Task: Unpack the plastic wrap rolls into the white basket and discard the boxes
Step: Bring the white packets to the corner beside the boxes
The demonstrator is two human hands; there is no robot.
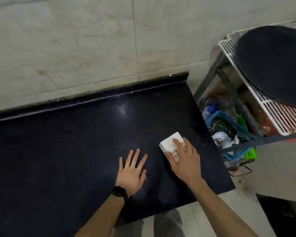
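My left hand (132, 171) lies flat on the dark counter (67, 151) at lower centre, fingers spread and holding nothing; I judge it steadies me. Just right of it, the white box (169, 142) lies near the counter's right edge under my right hand (184, 161), fingers and thumb closing round it, probably to lift.

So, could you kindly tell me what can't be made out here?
Head view:
- box: right hand covers its near end; print blurred.
- roll: unseen, inside the box if anywhere.
- blue basket contents: blurred, behind rack bars.
- pan: cut off by right edge.
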